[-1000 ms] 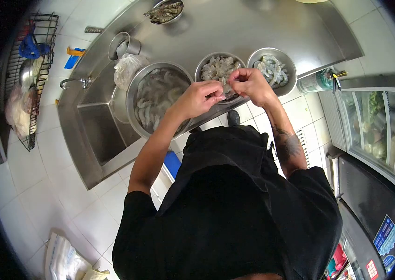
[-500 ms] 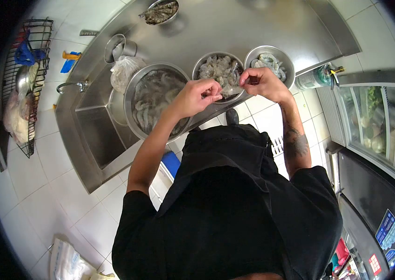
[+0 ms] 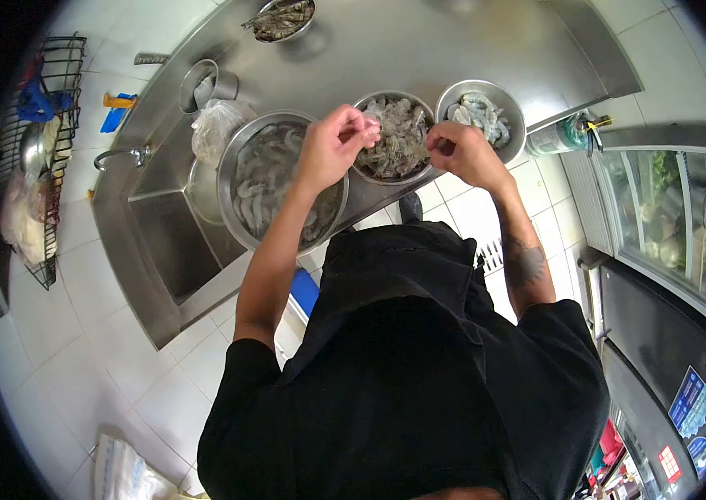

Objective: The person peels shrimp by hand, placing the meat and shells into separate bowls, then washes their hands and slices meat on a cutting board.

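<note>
My left hand [image 3: 332, 150] is closed in a pinch over the left rim of the middle bowl [image 3: 359, 171]. A small pale, translucent bit shows at its fingertips, too blurred to name. My right hand [image 3: 471, 156] has curled fingers at that bowl's right rim; what they hold, if anything, is hidden. Shrimp shells and heads [image 3: 399, 137] fill the middle bowl. Left of it, a large bowl [image 3: 228, 208] contains whole shrimp [image 3: 265, 179] in cloudy liquid. Peeled-looking shrimp [image 3: 482, 117] lie in the right bowl [image 3: 516, 112], just beyond my right hand.
A steel counter [image 3: 420, 50] carries the bowls, with a sink basin [image 3: 174, 242] and tap [image 3: 124, 156] at left. Near them are a plastic bag [image 3: 218, 133] and a metal pot [image 3: 224, 86]. A small bowl of dark shrimp [image 3: 282, 21] stands at the back.
My hands have moved apart. The left rose up and to the left, away from the translucent piece's earlier spot between both hands; the right stayed nearly in place.
</note>
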The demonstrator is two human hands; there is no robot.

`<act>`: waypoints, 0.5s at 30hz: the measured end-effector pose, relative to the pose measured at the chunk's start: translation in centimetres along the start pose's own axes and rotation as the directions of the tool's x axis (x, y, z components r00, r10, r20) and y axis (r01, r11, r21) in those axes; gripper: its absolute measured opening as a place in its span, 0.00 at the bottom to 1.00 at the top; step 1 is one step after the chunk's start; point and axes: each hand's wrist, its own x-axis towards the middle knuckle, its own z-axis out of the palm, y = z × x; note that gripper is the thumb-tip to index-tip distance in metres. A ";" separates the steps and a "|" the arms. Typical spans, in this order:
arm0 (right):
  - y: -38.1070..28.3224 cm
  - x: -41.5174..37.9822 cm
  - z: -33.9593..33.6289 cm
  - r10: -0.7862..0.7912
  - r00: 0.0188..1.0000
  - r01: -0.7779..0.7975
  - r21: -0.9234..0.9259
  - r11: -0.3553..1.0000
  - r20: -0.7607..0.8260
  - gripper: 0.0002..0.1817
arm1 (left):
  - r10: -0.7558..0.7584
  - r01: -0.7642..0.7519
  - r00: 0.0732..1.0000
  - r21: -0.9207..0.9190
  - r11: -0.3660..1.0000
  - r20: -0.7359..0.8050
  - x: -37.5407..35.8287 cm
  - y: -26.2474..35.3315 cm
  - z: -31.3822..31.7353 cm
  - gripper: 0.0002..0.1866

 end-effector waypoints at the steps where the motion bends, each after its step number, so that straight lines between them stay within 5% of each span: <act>1: 0.0 0.0 0.0 0.008 1.000 -0.009 0.057 0.998 0.007 0.08 | -0.034 0.029 0.997 0.065 0.997 0.068 0.3 -0.3 0.1 0.09; 4: -0.1 0.5 1.3 0.032 0.999 -0.026 0.184 0.983 -0.031 0.09 | 0.008 -0.064 0.981 0.281 0.958 0.196 0.9 -0.3 1.5 0.11; 6: 0.1 1.5 2.5 0.047 0.997 -0.031 0.239 0.971 -0.060 0.10 | 0.013 -0.043 0.987 0.192 0.981 0.158 1.1 -2.7 2.1 0.14; 8: 1.2 2.7 4.0 0.068 0.993 -0.038 0.293 0.955 -0.094 0.10 | -0.158 0.150 0.978 0.065 0.986 0.134 1.4 -5.0 1.8 0.10; 10: 2.2 3.6 5.6 -0.035 0.979 0.070 0.171 0.983 -0.200 0.11 | -0.198 0.198 0.978 0.002 0.980 0.063 1.5 -6.0 2.1 0.08; 13: 3.3 4.1 8.0 -0.248 0.940 0.224 -0.127 0.966 -0.236 0.15 | -0.195 0.192 0.980 0.331 0.924 -0.024 1.4 -6.4 1.3 0.09; 14: 3.1 3.8 8.8 -0.221 0.951 0.208 -0.084 0.975 -0.218 0.17 | -0.112 0.104 0.994 0.473 0.875 -0.011 1.1 -5.6 1.1 0.10; 15: 4.8 4.1 10.6 -0.360 0.905 0.344 -0.111 0.933 -0.225 0.17 | -0.169 0.129 0.985 0.523 0.842 0.030 1.1 -5.1 0.8 0.11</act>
